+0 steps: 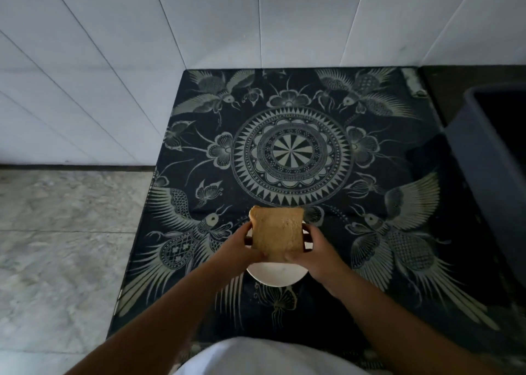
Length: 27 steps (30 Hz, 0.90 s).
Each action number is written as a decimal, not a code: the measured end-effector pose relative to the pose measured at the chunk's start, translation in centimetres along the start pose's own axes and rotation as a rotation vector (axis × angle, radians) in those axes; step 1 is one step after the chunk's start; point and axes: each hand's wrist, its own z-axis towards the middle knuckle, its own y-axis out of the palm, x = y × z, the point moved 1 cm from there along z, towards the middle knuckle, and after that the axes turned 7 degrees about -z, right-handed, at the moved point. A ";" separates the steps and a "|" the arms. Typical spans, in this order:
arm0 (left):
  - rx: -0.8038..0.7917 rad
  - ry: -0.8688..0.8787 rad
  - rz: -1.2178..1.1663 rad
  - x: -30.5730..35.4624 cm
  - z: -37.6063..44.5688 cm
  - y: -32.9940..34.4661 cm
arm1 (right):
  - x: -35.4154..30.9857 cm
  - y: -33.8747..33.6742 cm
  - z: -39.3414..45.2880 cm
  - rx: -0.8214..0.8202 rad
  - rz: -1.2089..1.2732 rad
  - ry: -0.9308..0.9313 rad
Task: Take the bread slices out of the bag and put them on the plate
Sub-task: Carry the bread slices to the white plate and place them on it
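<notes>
A tan bread slice (277, 231) is held flat above a white plate (273, 275) near the table's front edge. My left hand (237, 246) grips the slice's left side and bottom corner. My right hand (316, 251) grips its right side. The slice and my hands hide most of the plate; only its near rim shows. No bread bag is in view.
The table carries a dark batik cloth (290, 152) with birds and a round centre pattern. A dark grey bin (495, 158) stands at the right edge. White tiled walls rise behind and to the left; pale floor tiles (62, 246) lie left of the table.
</notes>
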 end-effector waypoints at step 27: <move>0.239 0.014 0.159 -2.5 4.6 1.3 | 1.0 2.3 4.2 0.320 -0.345 0.073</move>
